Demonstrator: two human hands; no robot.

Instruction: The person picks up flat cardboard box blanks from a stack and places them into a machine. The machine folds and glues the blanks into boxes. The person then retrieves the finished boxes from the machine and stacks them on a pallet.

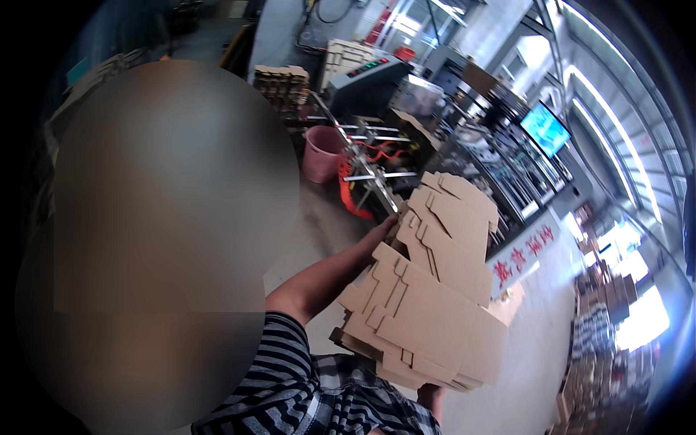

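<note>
A thick stack of flat die-cut cardboard blanks, brown with slots and stepped tabs, is held in front of my body. My left hand grips its far left edge, its fingers partly hidden by the cardboard. At the near edge, my right hand holds the stack from below, with most of its fingers out of sight. The sheets lie slightly fanned, and their layered edges show on the left side.
Ahead stands a machine with metal rails and orange hoses, a pink bucket beside it. A lit screen hangs farther right. More cardboard stacks stand at the back, and piled goods line the right. A blurred patch covers the left.
</note>
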